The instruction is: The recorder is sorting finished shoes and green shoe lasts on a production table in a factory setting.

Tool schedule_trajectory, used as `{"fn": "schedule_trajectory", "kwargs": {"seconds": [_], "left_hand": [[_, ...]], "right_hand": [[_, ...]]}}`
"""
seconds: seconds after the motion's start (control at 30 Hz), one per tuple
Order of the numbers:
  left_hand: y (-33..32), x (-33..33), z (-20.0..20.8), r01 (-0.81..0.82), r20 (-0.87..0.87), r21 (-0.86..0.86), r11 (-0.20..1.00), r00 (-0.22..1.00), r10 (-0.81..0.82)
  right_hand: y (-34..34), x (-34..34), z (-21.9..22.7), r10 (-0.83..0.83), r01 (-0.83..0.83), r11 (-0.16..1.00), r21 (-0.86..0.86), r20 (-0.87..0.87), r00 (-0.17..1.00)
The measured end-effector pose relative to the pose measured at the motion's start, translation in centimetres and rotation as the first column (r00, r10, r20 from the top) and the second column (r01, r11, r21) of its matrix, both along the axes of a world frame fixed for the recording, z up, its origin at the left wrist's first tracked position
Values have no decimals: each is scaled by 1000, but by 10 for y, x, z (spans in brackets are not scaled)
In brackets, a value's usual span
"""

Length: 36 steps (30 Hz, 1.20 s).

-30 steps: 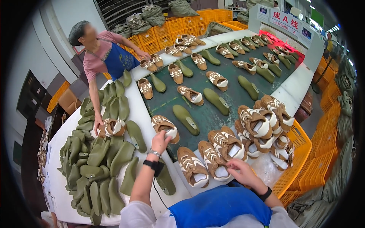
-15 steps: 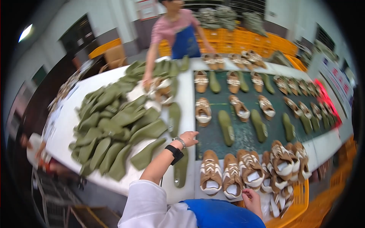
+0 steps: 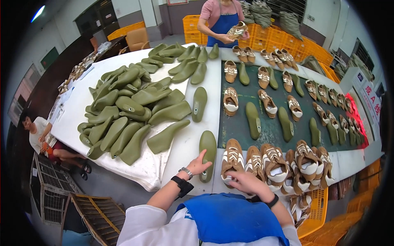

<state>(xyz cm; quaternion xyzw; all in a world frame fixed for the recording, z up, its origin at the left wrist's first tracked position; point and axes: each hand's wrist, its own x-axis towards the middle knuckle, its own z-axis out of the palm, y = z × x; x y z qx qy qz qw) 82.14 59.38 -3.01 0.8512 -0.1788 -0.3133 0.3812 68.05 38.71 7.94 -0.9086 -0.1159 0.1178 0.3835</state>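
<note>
At the near edge of the surface (image 3: 193,135), the left hand (image 3: 198,164) lies open against a green shoe form (image 3: 207,153), likely stiff and smooth; gripping its narrow heel seems best. Right hand (image 3: 246,183) pinches a brown sneaker (image 3: 232,160).

Olive shoe last (image 3: 207,153) flat at table edge; brown-white shoe (image 3: 232,160) beside.

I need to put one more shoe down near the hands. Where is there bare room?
Bare white table lies between the green last pile and the dark mat, and mat gaps between shoe rows. Crowded: the near shoe cluster by the right hand.
</note>
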Motion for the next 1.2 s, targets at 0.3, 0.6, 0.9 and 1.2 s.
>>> {"fn": "schedule_trajectory", "kwargs": {"seconds": [0.3, 0.6, 0.9, 1.2], "left_hand": [[69, 117, 17, -179, 795, 376, 909, 566, -217], [23, 107, 57, -6, 699, 299, 954, 682, -215], [-14, 150, 27, -3, 856, 389, 921, 372, -360], [73, 257, -47, -228, 904, 428, 874, 115, -413]], "right_hand": [[55, 51, -73, -55, 1, 964, -265, -199, 979], [60, 44, -91, 78, -60, 992, -114, 158, 984], [51, 14, -82, -113, 138, 986, -92, 238, 965], [57, 23, -79, -112, 132, 988, -80, 209, 971]]}}
